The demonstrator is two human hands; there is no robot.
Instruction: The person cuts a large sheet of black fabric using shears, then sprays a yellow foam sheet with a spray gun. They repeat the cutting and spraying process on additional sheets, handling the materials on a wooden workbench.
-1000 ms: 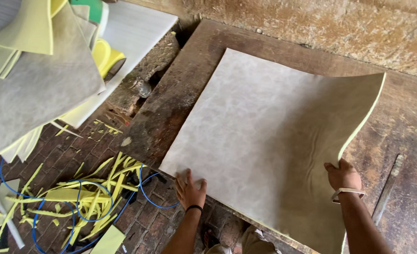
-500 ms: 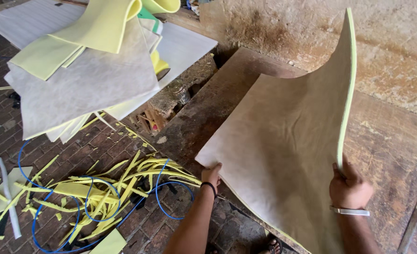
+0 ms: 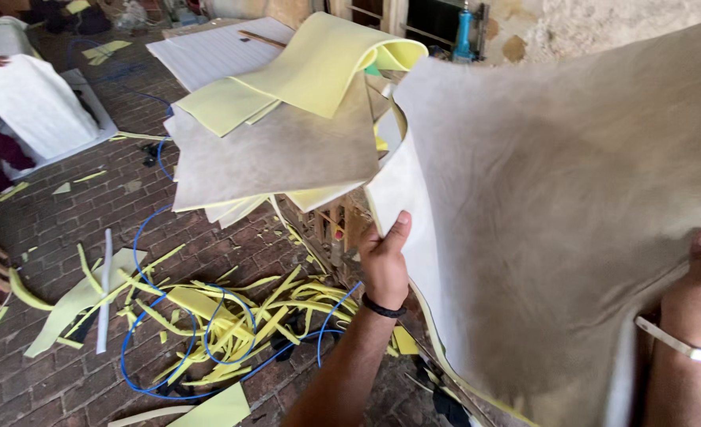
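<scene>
Foam sheet lifted clear, held at two edges

Foam sheet (image 3: pixel 556 229), grey-faced with a pale yellow core showing at its rim, fills the right half of the view, raised and sagging between both hands. Behind it to the left lies a stack of like sheets (image 3: pixel 279 150), grey and yellow, some curled at the far end. Red brick floor (image 3: pixel 73 229) carries a heap of yellow offcut strips (image 3: pixel 232 316) tangled with a blue cable (image 3: pixel 149 348) at near left. At far left a white panel (image 3: pixel 38 107) leans, with another person's hand at its top.

Left hand (image 3: pixel 384 265) clamps the sheet's left edge, thumb up on the near face, fingers hidden behind. Right hand (image 3: pixel 695 296), a pale band at the wrist, pinches the near right edge, thumb on top, fingers beneath and unseen.

Judgement: the sheet droops at its middle. Keeping the two grips well apart and level, with even tension, should stop it folding or catching the stack.
</scene>
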